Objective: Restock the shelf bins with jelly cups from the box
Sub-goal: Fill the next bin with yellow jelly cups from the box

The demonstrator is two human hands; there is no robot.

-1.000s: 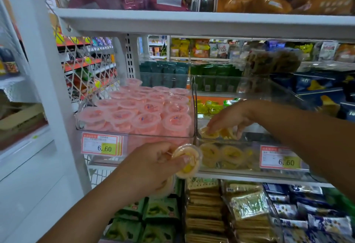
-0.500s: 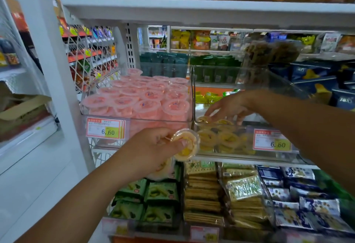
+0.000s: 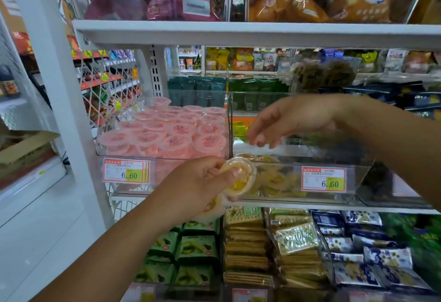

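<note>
My left hand (image 3: pixel 198 184) grips a yellow jelly cup (image 3: pixel 241 178) in front of the lower left corner of a clear bin (image 3: pixel 358 182), with more cups tucked under its palm. That bin holds a few yellow jelly cups (image 3: pixel 274 180). Above the bin hovers my right hand (image 3: pixel 286 120), fingers relaxed and pointing down-left, holding nothing. To the left, a second clear bin (image 3: pixel 105 151) is full of pink jelly cups (image 3: pixel 171 132).
A white shelf board (image 3: pixel 238 32) with snack bags runs overhead. Price tags (image 3: pixel 323 178) reading 6.60 hang on both bin fronts. Packs of crackers (image 3: pixel 248 249) and green snack bags (image 3: pixel 191 249) fill the shelf below. A cardboard box (image 3: pixel 21 146) sits far left.
My right hand has lifted out of the yellow-cup bin and now hovers above it with nothing in it. My left hand keeps its cup near the bin's front.
</note>
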